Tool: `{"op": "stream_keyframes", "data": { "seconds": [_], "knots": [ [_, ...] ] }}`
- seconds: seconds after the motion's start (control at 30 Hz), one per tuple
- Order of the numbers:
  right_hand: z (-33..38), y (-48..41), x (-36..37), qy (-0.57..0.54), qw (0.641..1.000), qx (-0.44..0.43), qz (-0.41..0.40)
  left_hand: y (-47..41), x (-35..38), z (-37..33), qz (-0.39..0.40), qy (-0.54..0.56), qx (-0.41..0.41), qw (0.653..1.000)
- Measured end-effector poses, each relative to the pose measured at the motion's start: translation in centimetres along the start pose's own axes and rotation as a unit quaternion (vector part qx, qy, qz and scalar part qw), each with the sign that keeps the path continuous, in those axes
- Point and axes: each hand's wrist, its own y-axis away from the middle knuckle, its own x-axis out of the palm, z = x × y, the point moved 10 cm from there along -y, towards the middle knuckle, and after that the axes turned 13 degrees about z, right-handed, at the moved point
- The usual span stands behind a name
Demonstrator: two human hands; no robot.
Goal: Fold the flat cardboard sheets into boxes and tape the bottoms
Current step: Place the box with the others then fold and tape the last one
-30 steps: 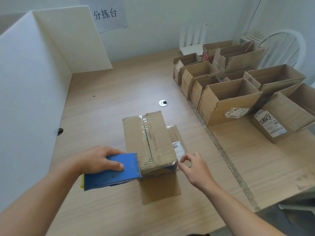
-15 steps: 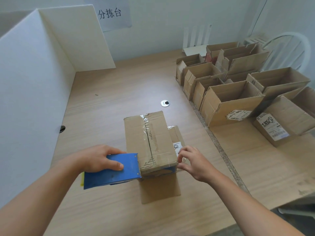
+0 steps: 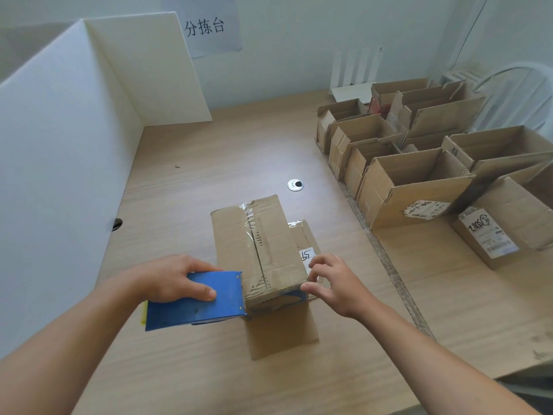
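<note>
- Since the box (image 3: 257, 250) sits bottom-up in the middle of the table (image 3: 209, 175), right in front of the person, the seam that needs tape faces up, which is the whole point of flipping it.
- Clear tape runs along that seam from the far edge to the near one, so I'd guess this bottom is nearly done.
- Left hand (image 3: 170, 280) grips the blue tape dispenser (image 3: 197, 301), fingers curled over its top and thumb on the side. The dispenser's front end is butted against the box's near left corner, and it looks parked there to tear the strip.
- Right hand (image 3: 335, 280) is at the near right corner, fingers bent and a bit apart, thumb tip touching the edge. It's probably steadying the box or catching the tape end, but I can't tell if it's actually pinching anything.
- Top flaps (image 3: 281, 336) splay flat on the table, so the box shouldn't rock.
- Finished open boxes (image 3: 413, 187) sit well apart on the right, out of the way.
</note>
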Motion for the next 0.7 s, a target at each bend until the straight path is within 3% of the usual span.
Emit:
{"op": "stream_keyframes", "data": {
  "seconds": [0.17,0.37,0.53,0.6,0.7],
  "knots": [
    [-1.4,-0.7,0.1,-0.078,0.996,0.029,-0.024,-0.1,0.0,-0.4,0.001,0.016,0.006,1.0],
    [0.5,-0.9,-1.2,0.086,0.995,0.02,-0.047,-0.3,0.0,-0.2,-0.002,0.029,0.011,1.0],
    [6.2,-3.1,2.2,0.254,0.961,-0.092,0.063,-0.2,0.7,-0.2,-0.004,0.074,0.049,0.996],
    [6.4,-4.2,4.3,0.301,0.944,-0.096,0.095,0.1,0.7,0.0,-0.012,0.087,0.067,0.994],
    [5.9,-4.7,4.9,0.353,0.93,-0.093,0.054,0.2,1.1,1.1,-0.021,0.115,0.08,0.99]
  ]
}}
